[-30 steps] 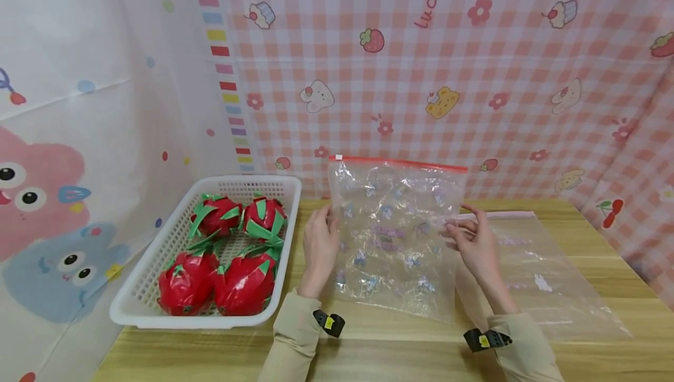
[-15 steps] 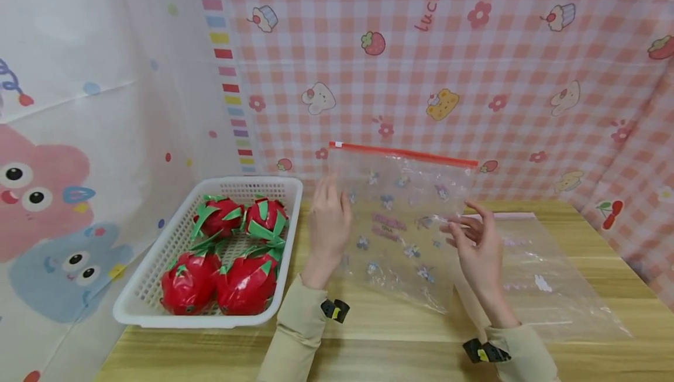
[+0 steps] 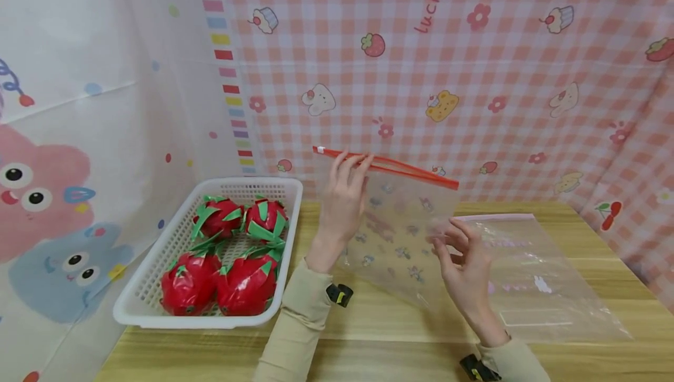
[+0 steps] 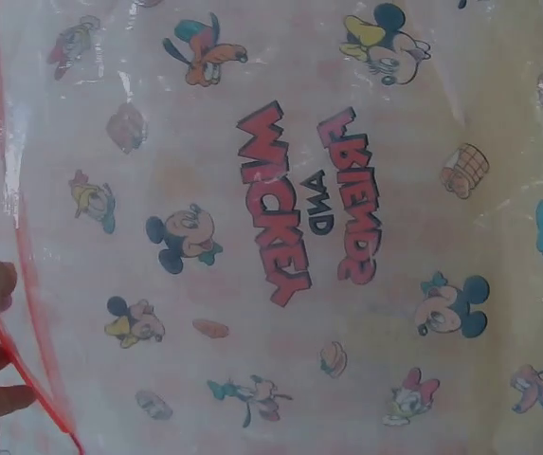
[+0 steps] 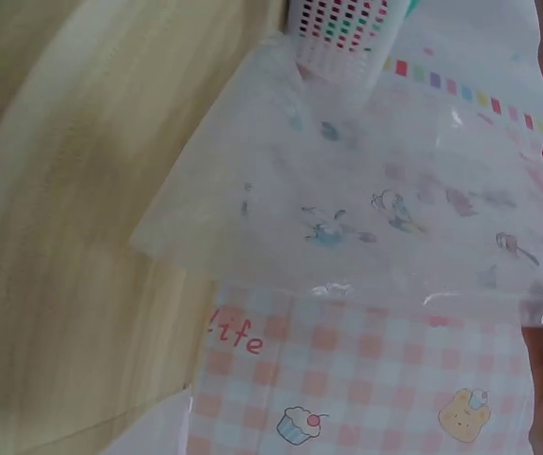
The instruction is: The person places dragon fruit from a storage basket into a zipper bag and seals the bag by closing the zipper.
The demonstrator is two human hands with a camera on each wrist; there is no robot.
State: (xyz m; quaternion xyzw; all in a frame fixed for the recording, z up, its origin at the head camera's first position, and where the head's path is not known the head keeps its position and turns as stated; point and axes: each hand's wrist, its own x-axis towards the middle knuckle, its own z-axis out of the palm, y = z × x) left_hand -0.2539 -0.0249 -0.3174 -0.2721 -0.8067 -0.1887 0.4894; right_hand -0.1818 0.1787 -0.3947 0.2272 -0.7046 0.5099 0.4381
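Note:
A clear zip bag (image 3: 395,218) with cartoon prints and lettering stands upright above the table, its mouth edged by red strips (image 3: 442,182). The strips part along the middle, and a white slider (image 3: 320,150) sits at the left end. My left hand (image 3: 342,203) touches that red rim, its fingers extended over the strip; the left wrist view shows those fingers (image 4: 6,398) right at the edge. My right hand (image 3: 466,259) pinches the bag's right side below the mouth. Seen from the right wrist, the bag's lower part (image 5: 347,218) hangs close over the wood.
A white perforated basket (image 3: 118,306) at the left holds several red dragon fruits (image 3: 244,285) with green leaves. Another clear bag (image 3: 542,265) with a pale pink top strip lies flat on the wooden table (image 3: 379,364) at the right. Patterned cloths (image 3: 400,78) hang behind and beside the table.
My left hand has gone from the bag's left side up to its red rim. The bag has turned and shifted left, and its mouth strips now stand apart. My right hand has moved slightly left.

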